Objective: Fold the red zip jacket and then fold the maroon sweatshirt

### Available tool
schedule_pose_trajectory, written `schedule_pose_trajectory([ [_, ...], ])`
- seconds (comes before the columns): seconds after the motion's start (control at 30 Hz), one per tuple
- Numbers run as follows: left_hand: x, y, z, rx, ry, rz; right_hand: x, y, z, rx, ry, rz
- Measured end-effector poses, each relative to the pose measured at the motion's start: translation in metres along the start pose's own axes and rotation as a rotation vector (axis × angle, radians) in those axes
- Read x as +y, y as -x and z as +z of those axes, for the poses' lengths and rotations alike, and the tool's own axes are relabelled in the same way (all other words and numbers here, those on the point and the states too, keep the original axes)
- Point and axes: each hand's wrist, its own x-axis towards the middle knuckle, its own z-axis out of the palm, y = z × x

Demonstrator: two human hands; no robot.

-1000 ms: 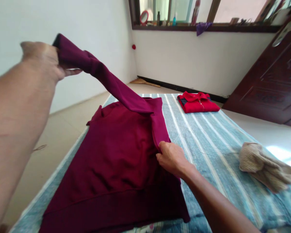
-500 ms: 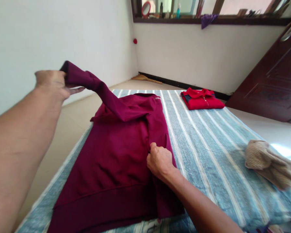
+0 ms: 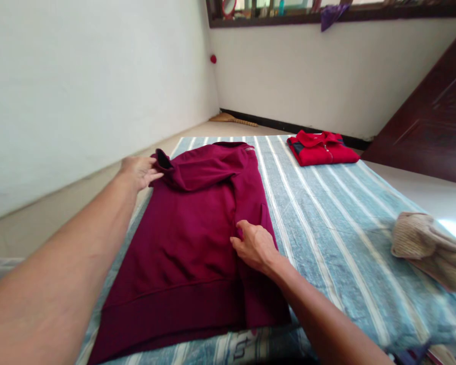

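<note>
A maroon sweatshirt lies spread on a striped bed, its wide hem toward me. One sleeve is folded across its upper part, and the dark opening of the cuff shows at the left. My left hand is at that cuff, thumb and fingers holding its edge. My right hand rests on the sweatshirt's right side, over the other sleeve, which runs down toward the hem. A bit of cloth shows between its thumb and forefinger, in a loose pinch.
A folded red jacket with dark shoulder patches lies at the bed's far right. A crumpled beige knit garment is near the right edge. The striped sheet covers the bed. A broom lies on the floor by the far wall.
My left hand has brought the raised sleeve down and to the right, over the sweatshirt's upper part. My right hand stays in place, its grip looser. The view has tilted slightly down.
</note>
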Motion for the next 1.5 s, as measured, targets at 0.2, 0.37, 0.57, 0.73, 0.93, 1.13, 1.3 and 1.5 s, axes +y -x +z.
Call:
schedule_pose_trajectory([
  [0.2, 0.003, 0.069, 0.034, -0.02, -0.051, -0.132, 0.055, 0.02, -0.016, 0.199, -0.423, -0.051],
  [0.37, 0.018, 0.179, 0.065, -0.456, -0.125, -0.076, 0.103, 0.045, -0.019, 0.133, -0.492, 0.169],
  [0.57, 0.005, 0.265, 0.092, -0.693, -0.134, -0.239, 0.102, 0.065, -0.007, -0.051, -0.669, 0.264],
  [0.73, 0.004, 0.274, 0.102, -0.592, -0.021, -0.299, 0.09, 0.064, -0.003, -0.081, -0.721, 0.313],
  [0.93, 0.006, 0.272, 0.101, -0.512, 0.068, -0.11, 0.081, 0.062, -0.003, -0.201, -0.775, 0.391],
  [1.13, -0.005, 0.275, 0.096, -0.535, -0.119, 0.011, 0.087, 0.062, 0.005, -0.142, -0.624, 0.307],
  [1.3, -0.003, 0.279, 0.094, -0.498, -0.161, 0.069, 0.087, 0.063, 0.005, -0.122, -0.553, 0.295],
  [1.5, -0.013, 0.284, 0.097, -0.368, -0.364, 0.267, 0.082, 0.067, 0.0, -0.113, -0.597, 0.269],
])
